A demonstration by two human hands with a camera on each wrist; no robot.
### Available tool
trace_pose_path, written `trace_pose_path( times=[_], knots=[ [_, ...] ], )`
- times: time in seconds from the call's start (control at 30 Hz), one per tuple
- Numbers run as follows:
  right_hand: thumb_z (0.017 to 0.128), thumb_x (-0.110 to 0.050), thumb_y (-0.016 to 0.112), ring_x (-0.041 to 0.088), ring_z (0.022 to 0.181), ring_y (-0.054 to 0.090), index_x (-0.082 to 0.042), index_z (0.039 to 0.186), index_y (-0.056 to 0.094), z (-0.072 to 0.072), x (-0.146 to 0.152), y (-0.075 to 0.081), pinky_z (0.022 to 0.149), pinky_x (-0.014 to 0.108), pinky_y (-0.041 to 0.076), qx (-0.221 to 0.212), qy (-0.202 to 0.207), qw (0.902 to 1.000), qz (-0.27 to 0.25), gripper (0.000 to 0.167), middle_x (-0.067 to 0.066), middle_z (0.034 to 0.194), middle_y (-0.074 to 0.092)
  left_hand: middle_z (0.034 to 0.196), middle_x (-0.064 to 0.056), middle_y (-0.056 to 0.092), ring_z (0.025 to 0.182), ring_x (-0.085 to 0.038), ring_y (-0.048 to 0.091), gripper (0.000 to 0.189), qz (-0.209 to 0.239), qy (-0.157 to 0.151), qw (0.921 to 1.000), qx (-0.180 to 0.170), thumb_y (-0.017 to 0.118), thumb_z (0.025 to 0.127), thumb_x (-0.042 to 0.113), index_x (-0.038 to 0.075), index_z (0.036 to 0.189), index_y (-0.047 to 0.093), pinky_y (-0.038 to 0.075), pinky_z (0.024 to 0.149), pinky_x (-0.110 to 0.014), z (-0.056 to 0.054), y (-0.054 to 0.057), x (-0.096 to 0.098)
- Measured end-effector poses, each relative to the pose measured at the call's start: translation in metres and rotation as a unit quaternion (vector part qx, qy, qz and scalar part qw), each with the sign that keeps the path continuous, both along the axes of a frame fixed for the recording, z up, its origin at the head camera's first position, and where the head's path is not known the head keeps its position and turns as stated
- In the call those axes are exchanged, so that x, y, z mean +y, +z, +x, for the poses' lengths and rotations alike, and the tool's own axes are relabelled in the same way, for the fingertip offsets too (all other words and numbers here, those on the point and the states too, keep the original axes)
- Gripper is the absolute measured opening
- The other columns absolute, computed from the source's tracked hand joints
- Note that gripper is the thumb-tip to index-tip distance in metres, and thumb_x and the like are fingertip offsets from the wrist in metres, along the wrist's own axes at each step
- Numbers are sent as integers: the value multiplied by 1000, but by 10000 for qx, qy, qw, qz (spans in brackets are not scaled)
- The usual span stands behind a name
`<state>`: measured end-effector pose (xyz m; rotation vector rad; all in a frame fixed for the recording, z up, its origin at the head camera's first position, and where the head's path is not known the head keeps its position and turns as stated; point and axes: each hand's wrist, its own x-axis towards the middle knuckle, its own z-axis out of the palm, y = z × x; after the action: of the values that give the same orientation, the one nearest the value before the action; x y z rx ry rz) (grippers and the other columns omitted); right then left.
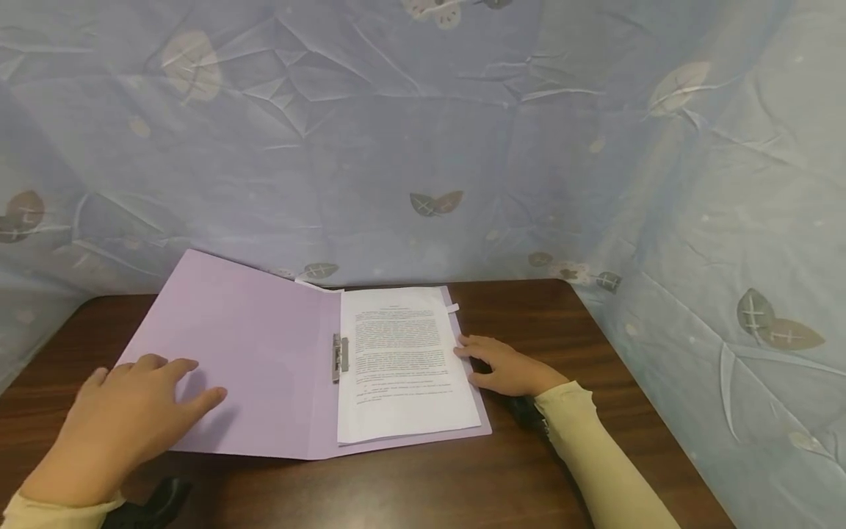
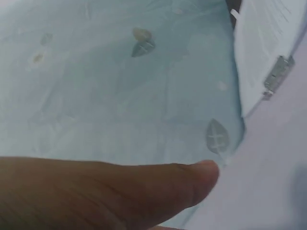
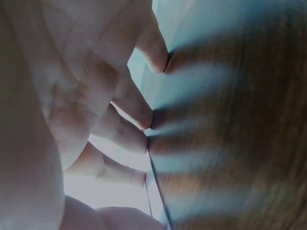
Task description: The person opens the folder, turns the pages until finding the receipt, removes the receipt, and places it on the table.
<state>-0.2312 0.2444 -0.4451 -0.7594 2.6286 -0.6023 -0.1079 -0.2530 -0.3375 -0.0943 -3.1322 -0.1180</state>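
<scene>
A purple folder (image 1: 258, 360) lies spread on the table, with printed sheets (image 1: 406, 411) on its right side. The metal clip (image 1: 340, 358) sits at the sheets' left edge and also shows in the left wrist view. Over the left cover is my left hand (image 1: 125, 419), fingers spread and holding nothing; a shadow falls on the cover beneath it. At the folder's right edge, my right hand (image 1: 505, 367) has its fingertips (image 3: 144, 120) down along the edge and the tabletop. It grips nothing that I can see.
The dark wood table (image 1: 396, 492) meets a patterned cloth (image 1: 370, 169) at the back and right. A small white tab (image 1: 452, 308) sticks out at the folder's upper right. Black wrist gear (image 1: 155, 503) shows under the left wrist, and more of it under the right.
</scene>
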Motion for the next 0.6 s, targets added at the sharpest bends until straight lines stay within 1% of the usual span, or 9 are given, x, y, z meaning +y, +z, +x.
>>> trace_pose_path(
  times=[0.07,0.1,0.13,0.23,0.4,0.53,0.6],
  knots=[
    [102,-23,62,35,157,22,-10,157,46,-1,0,0,123,61,21,24,-16,10000,73,58,8,170,28,116,-39,60,103,-62,56,77,-9,-82,9998,-153,63,92,65,-5,122,67,44,83,-75,-7,-8,-1],
    [102,-23,62,35,157,22,-11,157,46,-1,0,0,123,60,21,35,-25,9999,91,58,8,170,28,115,-40,59,102,-62,55,74,35,-106,9997,-199,66,92,63,-5,121,68,47,78,-74,-10,-12,0],
    [102,-23,62,35,157,22,-11,156,46,-1,0,0,123,60,21,54,-26,9999,102,58,8,170,28,115,-40,58,101,-62,55,71,78,-149,9997,-203,68,91,60,-5,119,68,48,75,-73,-14,-17,1],
    [102,-23,62,34,157,22,-11,157,46,-2,0,1,124,58,21,74,-19,9999,124,58,7,170,28,112,-37,58,100,-59,56,62,192,-305,9993,-126,72,89,54,-3,115,70,50,71,-71,-25,-31,7],
    [102,-22,62,35,157,22,-9,156,47,0,-2,1,124,59,20,54,13,10000,23,57,9,169,29,111,-33,60,102,-56,57,54,420,-504,9978,-11,76,87,44,-3,113,69,49,74,-70,-45,-52,20],
    [101,-22,63,35,156,23,-10,155,47,1,-2,0,124,59,21,53,-42,10000,57,57,9,169,30,118,-33,59,109,-58,55,57,541,-600,9967,43,78,84,39,-4,119,66,47,80,-74,-58,-66,32],
    [101,-22,63,34,156,23,-10,155,47,1,-3,0,124,58,21,70,-74,9999,92,58,8,169,30,121,-34,58,112,-59,54,61,530,-637,9966,16,79,82,41,-4,122,66,45,84,-76,-63,-70,39]
  ],
)
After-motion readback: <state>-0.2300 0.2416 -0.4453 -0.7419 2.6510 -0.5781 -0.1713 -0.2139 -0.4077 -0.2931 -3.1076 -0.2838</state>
